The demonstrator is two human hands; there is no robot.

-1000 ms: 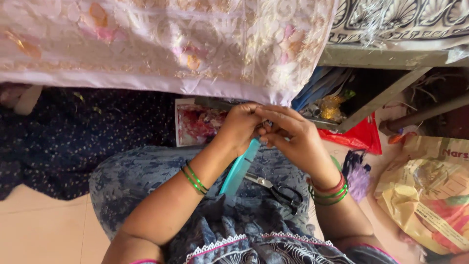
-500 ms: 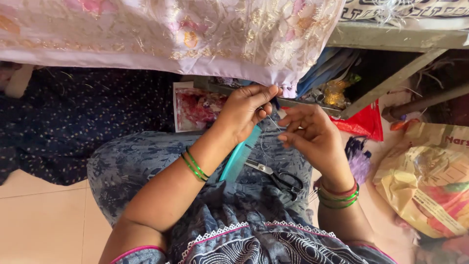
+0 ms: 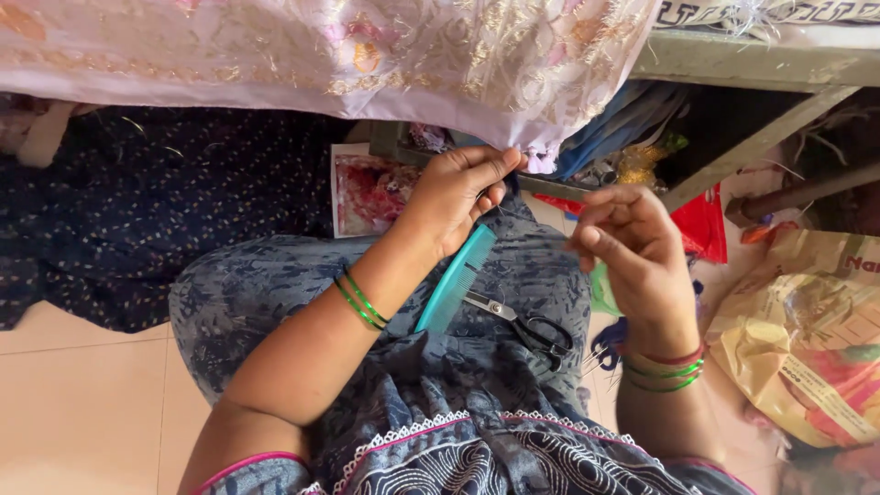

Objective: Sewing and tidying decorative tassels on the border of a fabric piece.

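Head view. The left hand [image 3: 454,197] pinches the lower edge of the embroidered pink fabric [image 3: 385,50] that hangs over the front edge of the desk [image 3: 733,69]. The right hand [image 3: 628,243], apart from the cloth, holds thumb and fingertips pressed together; whether they grip a thread or needle cannot be told. A teal comb [image 3: 456,280] and black-handled scissors [image 3: 527,327] lie on the lap.

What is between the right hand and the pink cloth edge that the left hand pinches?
Nothing visible. The left hand pinches the edge of the pink embroidered cloth, and the right hand is raised beside it, with only open space between. The comb and scissors lie lower, on the lap.
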